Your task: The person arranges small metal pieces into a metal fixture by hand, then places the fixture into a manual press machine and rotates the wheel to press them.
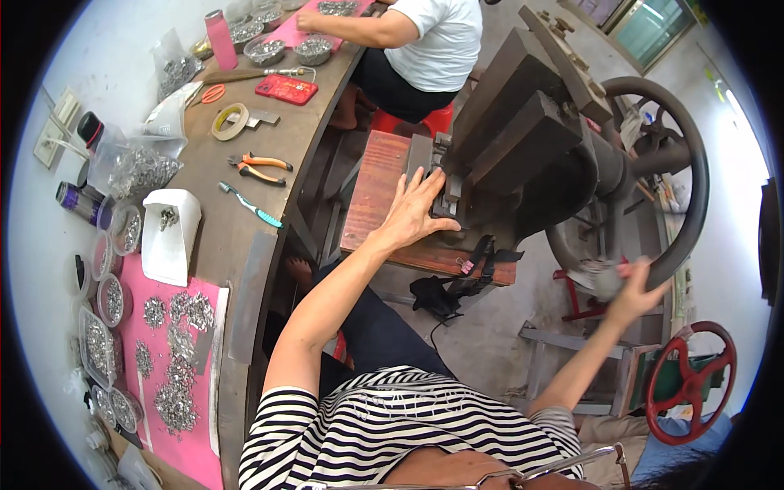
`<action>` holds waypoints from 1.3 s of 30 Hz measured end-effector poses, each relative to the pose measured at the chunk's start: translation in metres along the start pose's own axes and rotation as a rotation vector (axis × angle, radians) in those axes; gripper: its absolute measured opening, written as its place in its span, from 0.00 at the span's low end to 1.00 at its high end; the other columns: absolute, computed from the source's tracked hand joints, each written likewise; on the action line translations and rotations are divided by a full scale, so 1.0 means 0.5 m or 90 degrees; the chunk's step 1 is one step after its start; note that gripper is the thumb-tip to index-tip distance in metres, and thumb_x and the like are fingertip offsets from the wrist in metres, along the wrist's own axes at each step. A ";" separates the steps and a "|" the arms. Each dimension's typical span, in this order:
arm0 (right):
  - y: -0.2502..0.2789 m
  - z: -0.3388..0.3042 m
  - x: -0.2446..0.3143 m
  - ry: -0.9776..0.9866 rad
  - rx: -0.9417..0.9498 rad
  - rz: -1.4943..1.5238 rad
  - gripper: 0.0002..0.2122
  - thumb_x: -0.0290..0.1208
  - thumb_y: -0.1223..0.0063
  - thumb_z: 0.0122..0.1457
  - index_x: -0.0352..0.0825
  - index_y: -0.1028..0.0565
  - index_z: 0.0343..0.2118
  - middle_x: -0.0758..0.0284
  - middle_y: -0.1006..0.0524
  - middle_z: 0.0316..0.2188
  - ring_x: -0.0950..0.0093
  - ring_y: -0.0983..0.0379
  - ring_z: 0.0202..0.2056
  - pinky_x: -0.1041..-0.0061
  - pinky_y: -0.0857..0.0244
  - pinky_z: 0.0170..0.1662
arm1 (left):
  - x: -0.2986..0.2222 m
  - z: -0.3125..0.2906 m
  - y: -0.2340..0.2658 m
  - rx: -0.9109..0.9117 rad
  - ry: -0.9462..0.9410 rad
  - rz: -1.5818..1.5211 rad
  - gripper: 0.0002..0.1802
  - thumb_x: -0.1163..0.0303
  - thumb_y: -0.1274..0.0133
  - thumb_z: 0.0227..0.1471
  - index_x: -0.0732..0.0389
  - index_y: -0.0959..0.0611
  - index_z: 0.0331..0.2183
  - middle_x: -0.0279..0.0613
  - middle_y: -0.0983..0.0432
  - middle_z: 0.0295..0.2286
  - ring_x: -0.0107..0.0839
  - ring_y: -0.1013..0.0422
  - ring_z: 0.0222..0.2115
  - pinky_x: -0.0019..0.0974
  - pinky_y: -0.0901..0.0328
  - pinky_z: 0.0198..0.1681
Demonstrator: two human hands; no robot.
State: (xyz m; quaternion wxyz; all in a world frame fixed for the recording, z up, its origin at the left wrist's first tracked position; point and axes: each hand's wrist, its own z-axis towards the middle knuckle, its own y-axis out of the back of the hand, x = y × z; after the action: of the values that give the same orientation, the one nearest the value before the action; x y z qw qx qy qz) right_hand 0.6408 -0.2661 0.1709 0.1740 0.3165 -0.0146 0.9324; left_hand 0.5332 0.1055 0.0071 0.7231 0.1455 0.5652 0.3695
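My left hand point(412, 214) reaches over the wooden stand point(377, 175) of a heavy dark press point(523, 122). Its fingers are stretched out with the thumb apart, and the fingertips rest at the small metal blocks point(451, 192) at the foot of the press. Whether a small piece lies beneath the fingers is hidden. On the right, my right hand point(639, 296) is at the lower rim of the press's large black handwheel point(696, 192), its fingers bent round the rim and slightly blurred. Beside it, grey wrapping point(600, 279) covers part of the rim.
The workbench point(245, 196) at left carries orange-handled pliers point(260, 167), a toothbrush point(249, 204), a tape roll point(229, 122), a red phone point(286, 90) and a pink mat point(204, 441) with piles of small metal parts. A co-worker point(437, 41) sits beyond. A red handwheel point(691, 382) stands lower right.
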 end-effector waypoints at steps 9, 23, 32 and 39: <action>-0.003 0.326 0.124 -0.161 0.354 -0.188 0.12 0.37 0.40 0.63 0.33 0.28 0.37 0.72 0.31 0.21 0.80 0.33 0.22 0.79 0.36 0.28 | -0.008 0.001 -0.005 -0.006 0.002 -0.007 0.59 0.43 0.32 0.44 0.66 0.39 0.67 0.53 0.45 0.68 0.59 0.54 0.69 0.61 0.65 0.71; 0.036 0.237 0.083 -0.038 0.175 -0.203 0.24 0.34 0.38 0.63 0.30 0.31 0.58 0.65 0.23 0.35 0.78 0.25 0.32 0.78 0.31 0.38 | 0.000 -0.010 0.019 0.004 -0.036 -0.089 0.47 0.49 0.36 0.52 0.65 0.33 0.65 0.55 0.39 0.64 0.51 0.51 0.69 0.54 0.58 0.71; -0.057 0.404 0.081 0.153 0.202 -0.323 0.32 0.49 0.42 0.64 0.39 0.36 0.67 0.53 0.35 0.65 0.59 0.28 0.57 0.61 0.33 0.58 | 0.092 0.168 0.011 -0.005 0.089 -0.099 0.28 0.75 0.48 0.54 0.57 0.25 0.57 0.52 0.24 0.51 0.44 0.27 0.51 0.41 0.37 0.56; -0.056 0.435 0.097 0.129 0.285 -0.283 0.29 0.42 0.43 0.67 0.38 0.36 0.67 0.57 0.34 0.65 0.65 0.28 0.56 0.70 0.36 0.59 | 0.044 0.064 0.100 -0.044 -0.106 0.065 0.31 0.57 0.27 0.39 0.55 0.16 0.46 0.49 0.32 0.46 0.47 0.33 0.48 0.48 0.40 0.55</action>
State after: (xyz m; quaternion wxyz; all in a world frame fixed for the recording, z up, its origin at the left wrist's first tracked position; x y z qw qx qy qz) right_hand 0.7415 -0.2542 0.3712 0.3002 0.2481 0.2774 0.8782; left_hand 0.5462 0.1617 0.0332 0.7525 0.1796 0.4817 0.4117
